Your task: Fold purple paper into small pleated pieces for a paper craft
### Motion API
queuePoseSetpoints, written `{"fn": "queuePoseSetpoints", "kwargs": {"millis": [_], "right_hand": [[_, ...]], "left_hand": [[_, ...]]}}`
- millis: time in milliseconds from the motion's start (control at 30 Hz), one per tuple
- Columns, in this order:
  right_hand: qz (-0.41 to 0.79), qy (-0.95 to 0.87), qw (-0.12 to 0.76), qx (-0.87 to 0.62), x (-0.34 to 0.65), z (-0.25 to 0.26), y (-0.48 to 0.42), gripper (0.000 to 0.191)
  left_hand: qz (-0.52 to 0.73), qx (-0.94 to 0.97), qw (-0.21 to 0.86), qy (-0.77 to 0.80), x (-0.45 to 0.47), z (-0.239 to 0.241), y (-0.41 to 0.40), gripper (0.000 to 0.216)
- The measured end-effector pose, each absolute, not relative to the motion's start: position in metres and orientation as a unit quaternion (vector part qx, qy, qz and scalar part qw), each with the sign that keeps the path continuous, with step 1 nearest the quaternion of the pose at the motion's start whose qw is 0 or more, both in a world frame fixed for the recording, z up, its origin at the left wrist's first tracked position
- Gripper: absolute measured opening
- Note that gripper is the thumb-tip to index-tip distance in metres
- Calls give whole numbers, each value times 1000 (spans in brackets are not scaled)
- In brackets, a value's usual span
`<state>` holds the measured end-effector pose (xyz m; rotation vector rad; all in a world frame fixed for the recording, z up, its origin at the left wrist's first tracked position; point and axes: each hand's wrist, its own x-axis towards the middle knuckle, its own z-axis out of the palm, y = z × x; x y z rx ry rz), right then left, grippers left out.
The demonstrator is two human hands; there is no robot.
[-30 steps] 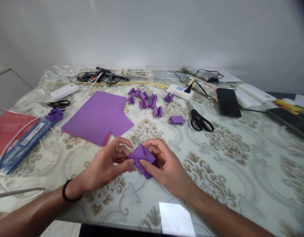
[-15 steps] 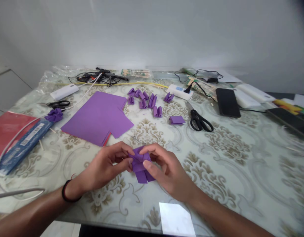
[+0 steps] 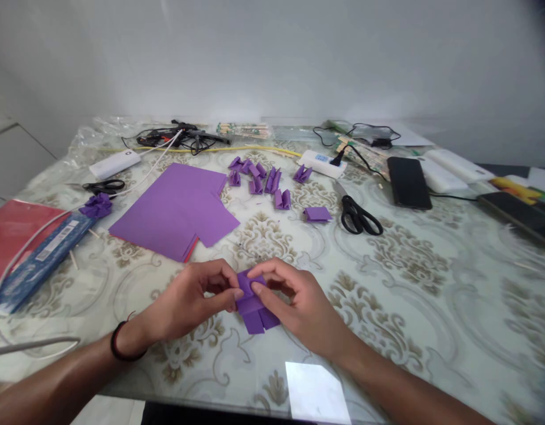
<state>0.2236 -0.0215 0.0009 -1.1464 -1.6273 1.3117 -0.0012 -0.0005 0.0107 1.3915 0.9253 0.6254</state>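
Observation:
A small folded piece of purple paper (image 3: pixel 250 304) is held between both hands, low over the near middle of the table. My left hand (image 3: pixel 205 295) pinches its left edge with thumb and fingertips. From the other side my right hand (image 3: pixel 294 301) grips it, thumb on its face and forefinger along the top edge. Two flaps hang at its lower end, and the fingers hide part of its sides. Beyond the hands lie several small folded purple pieces (image 3: pixel 281 199), and to the left is a stack of purple paper sheets (image 3: pixel 175 206).
Black-handled scissors (image 3: pixel 359 217) lie right of the folded pieces, near a white power strip (image 3: pixel 322 164). Phones (image 3: pixel 408 183) and white power banks rest at the right. A blue package (image 3: pixel 42 260), a red sheet (image 3: pixel 19 236) and a white cable occupy the left.
The right thumb has slid up and left on the folded paper, and the left fingers have shifted slightly on its edge. The paper's lower flaps sit slightly lower.

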Motion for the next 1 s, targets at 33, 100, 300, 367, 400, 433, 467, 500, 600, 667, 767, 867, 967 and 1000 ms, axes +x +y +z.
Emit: {"fn": "queuePoseSetpoints", "kwargs": {"millis": [33,100,300,367,400,433,467,500,600,667,767,867,967,1000], "right_hand": [[510,-635,370,-446,223,0,-21,10],[508,-637,371,-445,223,-1,-21,8],[504,-633,378,-450,223,-4,-21,5],[503,-632,375,-454,223,-5,-21,7],[501,-634,375,-455,222,-5,-21,7],[497,-637,376,-454,222,-6,-21,7],[493,-640,377,-453,221,-5,-22,7],[490,-645,378,-449,220,-5,-23,8],[491,-658,364,-440,218,-4,-25,13],[493,-663,353,-438,218,-4,-25,22],[499,-660,355,-436,220,-3,-24,35],[522,-643,345,-442,223,-2,-21,20],[532,-635,330,-452,223,-1,-18,16],[530,-636,330,-455,223,-1,-18,16]], "left_hand": [[276,608,625,404,-1,10,0,15],[288,603,625,403,-2,9,0,17],[297,582,644,398,-1,12,-3,36],[286,596,633,402,-1,13,-5,48],[280,606,624,407,0,14,-5,48],[275,617,612,411,0,14,-6,45],[274,629,597,415,0,13,-6,38],[274,641,583,417,0,12,-5,30],[268,664,559,418,0,9,-3,10],[258,667,556,423,0,6,-2,11],[255,665,549,438,-2,4,-1,15],[261,661,540,452,-4,3,-1,13],[269,657,542,450,-4,2,-2,10],[268,656,545,448,-4,2,-2,9]]}}
